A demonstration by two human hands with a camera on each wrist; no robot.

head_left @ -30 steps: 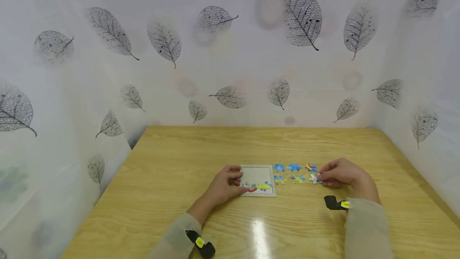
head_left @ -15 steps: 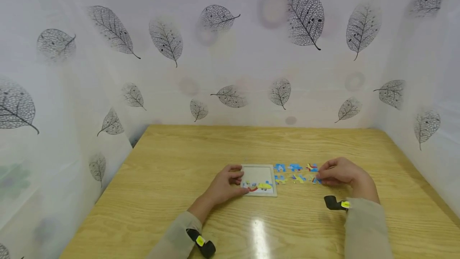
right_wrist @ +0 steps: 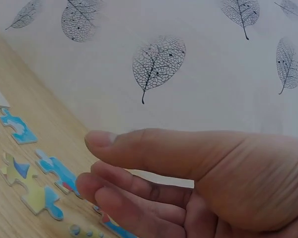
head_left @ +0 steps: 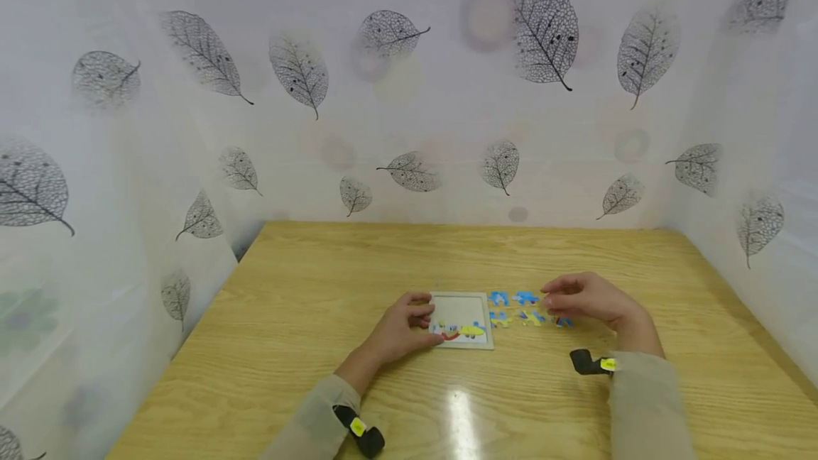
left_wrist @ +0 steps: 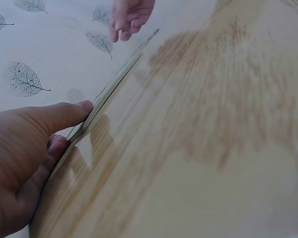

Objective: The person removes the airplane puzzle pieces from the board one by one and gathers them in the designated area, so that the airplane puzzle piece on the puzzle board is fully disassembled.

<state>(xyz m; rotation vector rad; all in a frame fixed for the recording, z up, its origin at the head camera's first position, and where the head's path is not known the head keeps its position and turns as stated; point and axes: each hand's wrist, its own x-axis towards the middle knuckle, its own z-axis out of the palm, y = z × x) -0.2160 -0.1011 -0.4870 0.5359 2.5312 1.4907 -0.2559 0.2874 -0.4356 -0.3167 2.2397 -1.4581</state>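
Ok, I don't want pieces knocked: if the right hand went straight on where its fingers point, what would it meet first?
Probably the blue puzzle piece with a red spot, just ahead of the right hand; its height is unclear, so it might pass above.

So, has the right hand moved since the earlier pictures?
Yes. Judged against the table in the head view, the right hand has shifted left, toward the puzzle frame, and slightly higher in the picture.
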